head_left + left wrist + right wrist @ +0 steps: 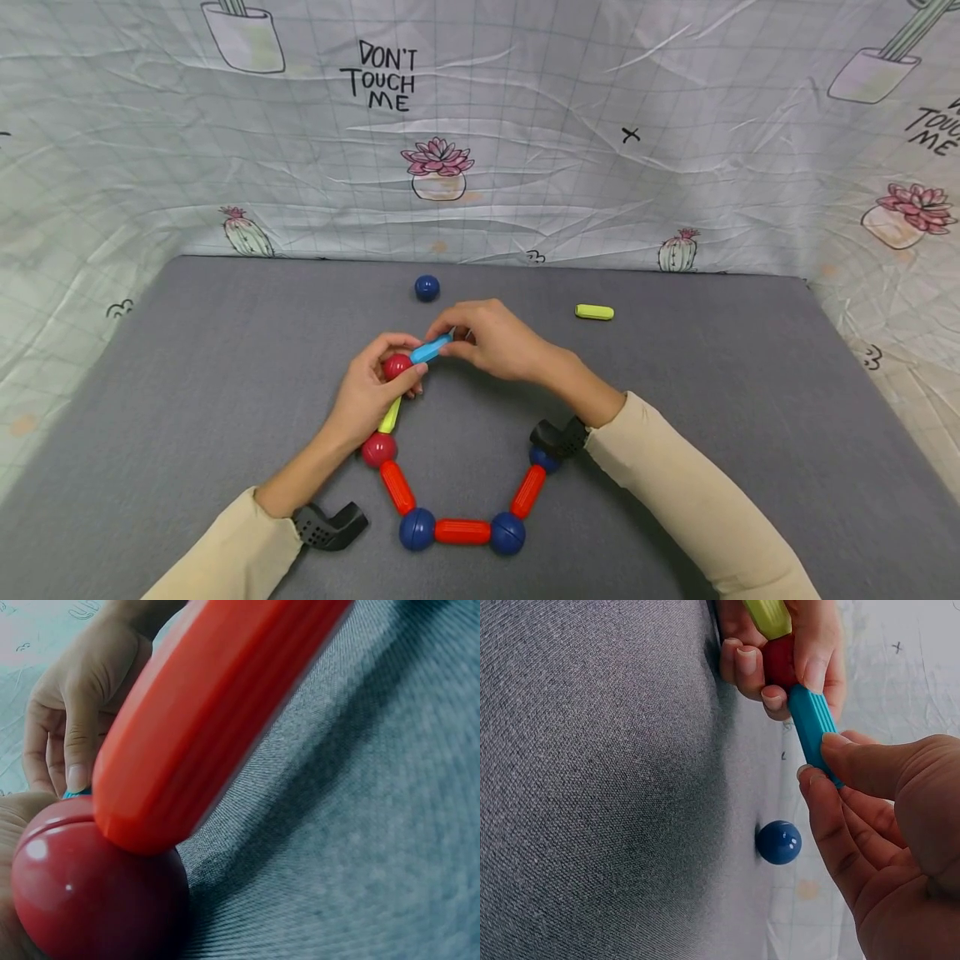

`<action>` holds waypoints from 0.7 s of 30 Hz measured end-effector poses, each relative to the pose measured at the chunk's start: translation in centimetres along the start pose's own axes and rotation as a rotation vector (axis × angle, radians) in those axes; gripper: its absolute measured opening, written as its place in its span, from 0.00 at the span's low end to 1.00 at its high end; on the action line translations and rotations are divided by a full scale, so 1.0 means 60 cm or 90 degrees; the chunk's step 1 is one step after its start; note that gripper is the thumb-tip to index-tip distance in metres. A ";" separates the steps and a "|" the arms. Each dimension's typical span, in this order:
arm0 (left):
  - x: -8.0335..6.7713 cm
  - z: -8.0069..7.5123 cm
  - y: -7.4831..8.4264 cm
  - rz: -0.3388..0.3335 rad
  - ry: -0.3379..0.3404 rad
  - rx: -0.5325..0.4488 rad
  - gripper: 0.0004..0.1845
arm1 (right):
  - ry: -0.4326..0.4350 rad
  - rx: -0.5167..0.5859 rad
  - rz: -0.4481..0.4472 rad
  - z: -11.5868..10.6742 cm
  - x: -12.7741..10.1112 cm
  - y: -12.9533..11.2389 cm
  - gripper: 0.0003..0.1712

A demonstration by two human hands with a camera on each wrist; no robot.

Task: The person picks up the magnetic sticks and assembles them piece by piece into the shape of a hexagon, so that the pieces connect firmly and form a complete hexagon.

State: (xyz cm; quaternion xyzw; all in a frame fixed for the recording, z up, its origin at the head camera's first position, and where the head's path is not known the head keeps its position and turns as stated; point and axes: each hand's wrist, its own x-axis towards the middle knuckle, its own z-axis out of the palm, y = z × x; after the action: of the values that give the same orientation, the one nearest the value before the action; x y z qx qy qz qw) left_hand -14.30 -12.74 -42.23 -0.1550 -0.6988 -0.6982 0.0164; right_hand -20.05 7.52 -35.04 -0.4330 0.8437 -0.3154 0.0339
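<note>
My left hand [367, 387] grips a red ball [397, 366], its thumb reaching to the near end of a light blue rod [813, 724]. The far end of that rod is pinched between thumb and fingers of my right hand [491, 337]. In the right wrist view the blue rod meets the red ball. A yellow-green rod [390, 415] runs from this ball to a second red ball [379, 450], partly hidden by the left hand. From there a chain of red rods [462, 532] and blue balls [417, 530] curves round to a blue ball [543, 459] under the right wrist camera.
Beyond the hands, a loose blue ball [427, 288] lies on the grey table [697, 375]. To the right of it is a loose yellow-green rod [595, 312]. A printed white cloth [555, 200] hangs behind the table's back edge and along the sides.
</note>
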 end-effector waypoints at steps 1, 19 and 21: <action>0.000 0.000 0.000 0.002 0.000 0.000 0.16 | 0.000 0.000 0.001 0.001 0.001 0.000 0.09; 0.000 0.001 0.000 0.007 0.031 0.002 0.14 | -0.003 0.020 0.015 0.001 0.007 0.005 0.09; 0.000 0.000 0.001 0.004 0.033 0.011 0.14 | -0.002 0.036 0.024 -0.003 0.010 0.009 0.09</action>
State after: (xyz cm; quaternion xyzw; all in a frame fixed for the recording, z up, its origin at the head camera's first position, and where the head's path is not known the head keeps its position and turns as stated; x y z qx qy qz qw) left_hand -14.29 -12.72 -42.18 -0.1386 -0.7036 -0.6960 0.0380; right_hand -20.83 7.39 -35.07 -0.4161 0.8424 -0.3381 0.0536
